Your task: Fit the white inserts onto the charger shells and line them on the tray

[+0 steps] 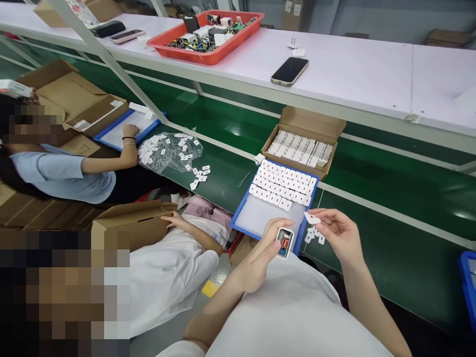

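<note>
My left hand (pixel 260 258) is closed around a small white open charger housing (pixel 284 242) whose red and metal insides show. My right hand (pixel 336 233) pinches a small white cover piece (pixel 311 218) just to the right of the housing, above a few loose white pieces (pixel 314 236) on the green belt. Directly ahead lies a blue-rimmed tray (pixel 238 223) with several rows of white housings (pixel 284 186) filling its far half. Behind it an open cardboard box (pixel 308 126) holds rows of white parts.
A person to my left rests a hand on a cardboard box (pixel 130 223). Farther left another person touches a second blue tray (pixel 122 131) beside a plastic bag of white pieces (pixel 169 151). On the white shelf sit a phone (pixel 289 70) and a red bin (pixel 208 32).
</note>
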`<state>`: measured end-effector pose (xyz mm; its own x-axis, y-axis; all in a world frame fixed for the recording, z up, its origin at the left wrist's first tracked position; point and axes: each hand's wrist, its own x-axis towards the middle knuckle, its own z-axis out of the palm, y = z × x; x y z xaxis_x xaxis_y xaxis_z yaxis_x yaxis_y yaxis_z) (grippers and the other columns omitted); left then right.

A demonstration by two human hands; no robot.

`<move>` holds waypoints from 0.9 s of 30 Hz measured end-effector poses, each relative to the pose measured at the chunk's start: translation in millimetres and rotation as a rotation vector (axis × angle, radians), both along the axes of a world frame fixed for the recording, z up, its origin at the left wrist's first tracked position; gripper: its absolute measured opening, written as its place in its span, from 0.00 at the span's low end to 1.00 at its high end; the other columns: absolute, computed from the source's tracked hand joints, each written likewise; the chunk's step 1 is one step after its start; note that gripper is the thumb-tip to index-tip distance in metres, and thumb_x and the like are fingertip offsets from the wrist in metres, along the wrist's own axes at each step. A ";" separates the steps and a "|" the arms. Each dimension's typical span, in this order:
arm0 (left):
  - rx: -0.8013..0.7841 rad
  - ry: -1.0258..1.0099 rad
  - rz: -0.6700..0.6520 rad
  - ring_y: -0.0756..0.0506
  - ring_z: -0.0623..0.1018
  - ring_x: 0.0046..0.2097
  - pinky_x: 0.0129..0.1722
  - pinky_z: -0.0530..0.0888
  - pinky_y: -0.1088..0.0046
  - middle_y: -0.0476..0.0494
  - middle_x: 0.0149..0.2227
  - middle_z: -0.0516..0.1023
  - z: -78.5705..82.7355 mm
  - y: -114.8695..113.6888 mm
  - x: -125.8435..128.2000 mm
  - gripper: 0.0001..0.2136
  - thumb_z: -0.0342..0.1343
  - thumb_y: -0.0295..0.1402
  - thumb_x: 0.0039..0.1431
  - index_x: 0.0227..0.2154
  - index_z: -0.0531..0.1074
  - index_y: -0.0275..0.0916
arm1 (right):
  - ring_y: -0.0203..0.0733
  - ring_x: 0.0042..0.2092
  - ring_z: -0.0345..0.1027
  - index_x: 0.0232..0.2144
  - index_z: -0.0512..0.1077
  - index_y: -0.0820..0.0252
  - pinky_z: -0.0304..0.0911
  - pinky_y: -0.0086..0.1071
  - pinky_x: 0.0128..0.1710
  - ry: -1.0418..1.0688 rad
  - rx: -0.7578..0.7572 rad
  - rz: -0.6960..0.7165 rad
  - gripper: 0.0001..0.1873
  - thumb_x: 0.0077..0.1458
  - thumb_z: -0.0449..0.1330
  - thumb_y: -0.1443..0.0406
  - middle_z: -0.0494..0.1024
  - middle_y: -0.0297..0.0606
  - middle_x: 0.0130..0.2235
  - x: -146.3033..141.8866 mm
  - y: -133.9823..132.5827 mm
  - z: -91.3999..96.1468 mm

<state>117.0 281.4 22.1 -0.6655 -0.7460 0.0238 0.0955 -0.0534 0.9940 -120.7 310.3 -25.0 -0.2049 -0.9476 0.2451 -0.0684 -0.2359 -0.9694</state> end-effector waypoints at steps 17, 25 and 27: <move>-0.021 0.006 -0.064 0.41 0.65 0.56 0.60 0.62 0.64 0.39 0.54 0.61 -3.4 10.5 -6.9 0.20 0.35 0.47 0.71 0.54 0.63 0.43 | 0.51 0.52 0.72 0.49 0.74 0.57 0.72 0.42 0.48 0.317 -0.346 -0.068 0.22 0.52 0.70 0.70 0.76 0.47 0.51 52.9 51.0 38.7; -0.010 0.065 -0.076 0.42 0.64 0.58 0.62 0.60 0.65 0.42 0.54 0.62 -3.0 22.1 -10.1 0.25 0.28 0.50 0.71 0.54 0.64 0.44 | 0.55 0.54 0.71 0.55 0.73 0.63 0.73 0.48 0.49 0.669 -0.567 -0.113 0.25 0.54 0.68 0.69 0.77 0.52 0.51 71.1 50.0 39.1; -0.002 0.058 -0.086 0.42 0.64 0.58 0.62 0.60 0.65 0.41 0.54 0.62 -1.9 25.4 -10.5 0.25 0.28 0.50 0.71 0.54 0.63 0.44 | 0.55 0.54 0.72 0.55 0.73 0.63 0.74 0.47 0.49 0.687 -0.568 -0.126 0.26 0.54 0.69 0.70 0.77 0.52 0.51 71.5 55.0 38.1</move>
